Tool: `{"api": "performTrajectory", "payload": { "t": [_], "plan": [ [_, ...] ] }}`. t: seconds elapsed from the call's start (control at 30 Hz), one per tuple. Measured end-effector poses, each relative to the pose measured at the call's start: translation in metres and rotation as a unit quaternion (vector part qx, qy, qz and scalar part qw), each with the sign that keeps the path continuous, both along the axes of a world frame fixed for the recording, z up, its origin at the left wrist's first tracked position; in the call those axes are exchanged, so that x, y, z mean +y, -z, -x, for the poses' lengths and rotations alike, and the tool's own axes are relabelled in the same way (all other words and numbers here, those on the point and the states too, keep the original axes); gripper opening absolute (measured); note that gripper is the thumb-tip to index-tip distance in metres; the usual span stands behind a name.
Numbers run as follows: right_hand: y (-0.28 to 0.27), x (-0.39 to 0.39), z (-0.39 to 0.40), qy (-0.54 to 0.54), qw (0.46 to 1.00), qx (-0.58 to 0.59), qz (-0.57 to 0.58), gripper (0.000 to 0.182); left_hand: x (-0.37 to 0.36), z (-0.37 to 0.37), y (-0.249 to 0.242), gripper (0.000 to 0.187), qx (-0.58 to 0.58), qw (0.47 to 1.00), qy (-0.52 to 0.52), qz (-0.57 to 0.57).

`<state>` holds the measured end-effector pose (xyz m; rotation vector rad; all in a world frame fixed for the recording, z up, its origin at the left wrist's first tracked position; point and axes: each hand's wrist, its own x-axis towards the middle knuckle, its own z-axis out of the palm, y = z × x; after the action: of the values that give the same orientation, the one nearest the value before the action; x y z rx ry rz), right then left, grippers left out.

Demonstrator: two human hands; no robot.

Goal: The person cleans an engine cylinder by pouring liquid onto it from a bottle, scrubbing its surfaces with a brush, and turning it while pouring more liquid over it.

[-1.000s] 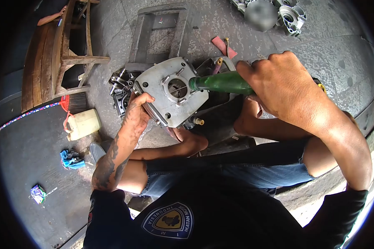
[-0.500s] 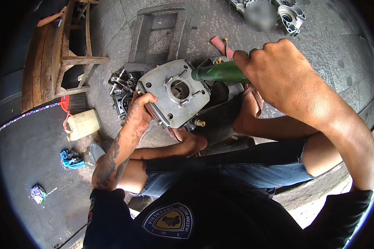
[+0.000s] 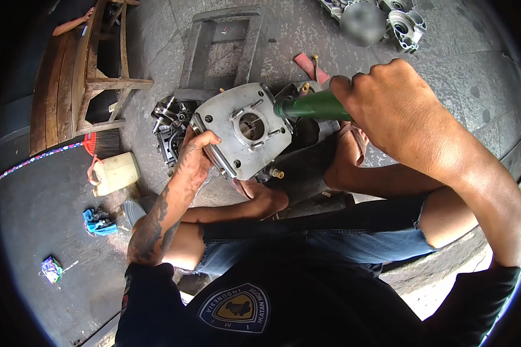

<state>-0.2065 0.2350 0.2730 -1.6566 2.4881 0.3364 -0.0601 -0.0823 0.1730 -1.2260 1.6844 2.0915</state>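
My left hand (image 3: 198,151) is closed on the left edge of a squarish metal engine part (image 3: 220,111), its thumb on the upper face. A round port (image 3: 250,125) opens in the middle of that face, with studs beside it and holes near the corners. In my right hand (image 3: 391,107) is a green bottle (image 3: 309,108), tilted nearly level, its mouth by the part's right edge. My fingers round the bottle are mostly hidden behind the back of the hand. A brass-coloured fitting (image 3: 276,173) sticks out below the part.
More engine parts (image 3: 169,130) lie left of the held piece. Beyond is a low wooden frame (image 3: 252,46); a pink strip (image 3: 310,67) lies right of it. Metal casings (image 3: 408,26) sit far right. A bench (image 3: 61,87), broom (image 3: 104,141), and jerrycan (image 3: 117,173) stand left; another person's arm (image 3: 70,26) shows.
The bottle has drawn back slightly to the right and down, its mouth moving away from the port. My left hand and the engine part have barely moved.
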Motion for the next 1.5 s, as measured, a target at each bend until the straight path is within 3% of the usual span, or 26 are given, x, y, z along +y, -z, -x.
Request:
{"api": "performTrajectory", "payload": {
  "t": [0.27,0.6,0.7,0.9,1.0,1.3,1.5],
  "plan": [
    [-0.009,0.005,0.003,-0.009,0.998,-0.048,0.025,0.025,0.002,0.006,-0.008,0.06,0.002,1.0,0.019,0.008],
    [-0.024,-0.018,0.018,0.022,0.998,-0.043,0.025,0.029,0.002,0.016,-0.006,0.059,-0.031,0.999,0.006,0.0],
    [-0.026,-0.019,0.012,0.021,0.996,-0.039,0.074,0.031,0.004,0.015,-0.007,0.06,-0.023,1.0,0.007,-0.004],
    [-0.031,-0.018,0.008,0.0,0.993,-0.117,0.011,0.029,-0.005,0.017,0.0,0.061,-0.01,0.999,-0.003,-0.032],
    [-0.026,-0.012,0.0,-0.007,0.992,-0.109,0.058,0.029,-0.004,0.018,-0.003,0.061,-0.014,0.999,0.0,-0.034],
    [-0.02,-0.004,-0.004,0.004,0.984,-0.169,0.048,0.033,0.006,0.027,-0.02,0.054,-0.008,0.999,0.005,-0.034],
    [-0.015,-0.006,0.01,0.019,0.995,-0.093,0.032,0.03,0.005,0.024,-0.014,0.058,0.009,1.0,0.007,-0.013]
  ]
}}
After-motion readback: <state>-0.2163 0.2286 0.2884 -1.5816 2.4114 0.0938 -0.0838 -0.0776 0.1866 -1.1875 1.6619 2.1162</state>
